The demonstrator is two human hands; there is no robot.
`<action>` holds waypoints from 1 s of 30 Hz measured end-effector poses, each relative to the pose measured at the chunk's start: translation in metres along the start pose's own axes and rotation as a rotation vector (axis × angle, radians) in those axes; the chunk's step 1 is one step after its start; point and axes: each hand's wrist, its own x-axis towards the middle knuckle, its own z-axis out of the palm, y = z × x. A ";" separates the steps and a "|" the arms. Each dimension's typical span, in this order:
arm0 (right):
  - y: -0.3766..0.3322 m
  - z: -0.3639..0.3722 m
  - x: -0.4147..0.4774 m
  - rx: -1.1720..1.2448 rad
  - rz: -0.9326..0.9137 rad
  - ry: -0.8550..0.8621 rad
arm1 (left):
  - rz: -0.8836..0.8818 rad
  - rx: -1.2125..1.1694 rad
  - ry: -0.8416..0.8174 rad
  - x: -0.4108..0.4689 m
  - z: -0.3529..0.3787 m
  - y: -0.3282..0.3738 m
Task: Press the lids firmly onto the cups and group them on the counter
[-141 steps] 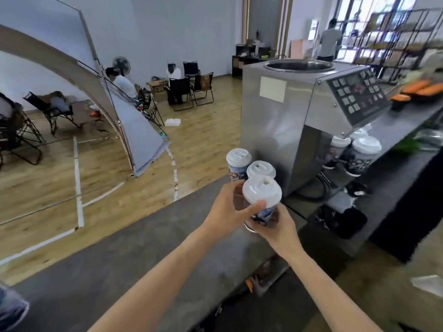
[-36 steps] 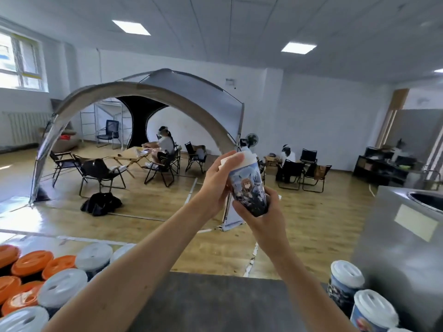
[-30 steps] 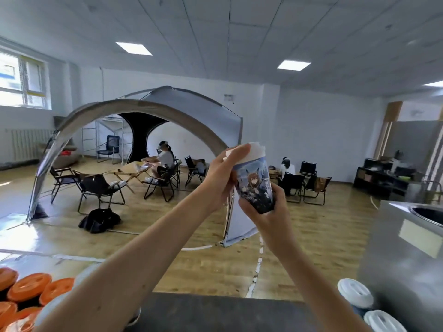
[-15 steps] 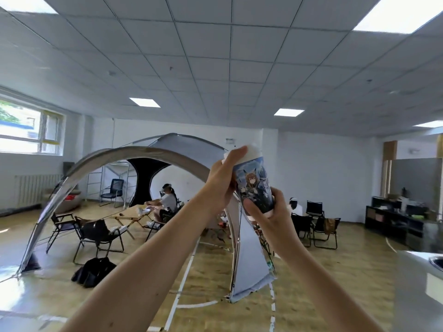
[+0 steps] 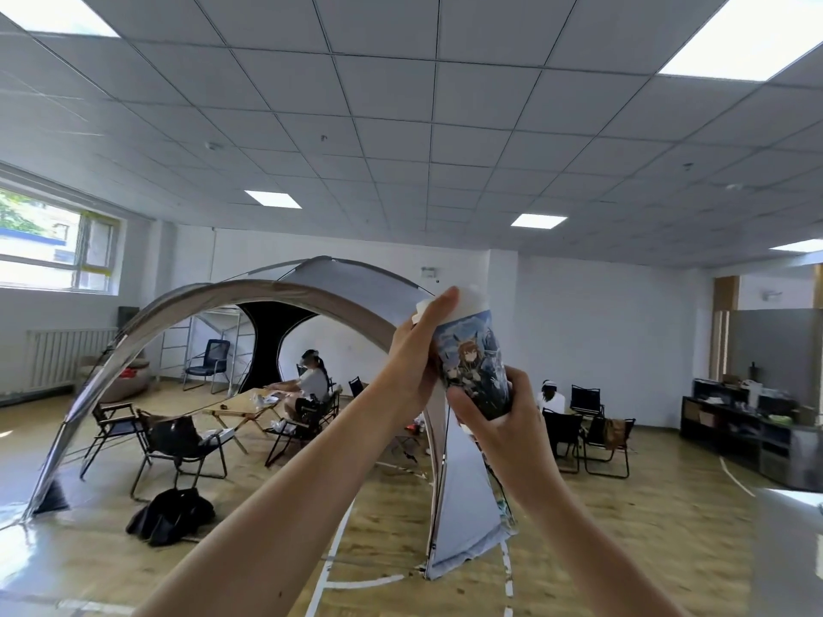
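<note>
I hold one printed paper cup (image 5: 474,362) with a cartoon figure on it up at face height, tilted slightly left. Its white lid (image 5: 470,299) sits on top. My left hand (image 5: 412,362) grips the cup's upper part, with the thumb lying up against the lid's edge. My right hand (image 5: 494,420) is curled round the cup's base from below. The counter and the other cups are out of view.
Behind the cup stands a grey arched tent (image 5: 276,296) on a wooden floor. People sit on folding chairs round a low table (image 5: 242,405). A steel machine's corner (image 5: 788,527) shows at the lower right. A dark sideboard (image 5: 735,416) lines the right wall.
My view has tilted up from the counter to the room and ceiling. The cup has risen with both hands; the other lidded cups and orange lids have dropped out of sight.
</note>
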 end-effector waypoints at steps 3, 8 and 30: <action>0.003 0.002 0.002 0.063 0.022 -0.007 | -0.004 0.028 -0.014 0.000 -0.001 0.001; 0.009 0.001 0.003 0.047 0.020 -0.032 | 0.045 0.012 0.072 0.000 0.002 -0.001; 0.007 -0.016 -0.005 0.662 0.246 -0.294 | -0.036 -0.047 -0.063 -0.004 0.016 -0.002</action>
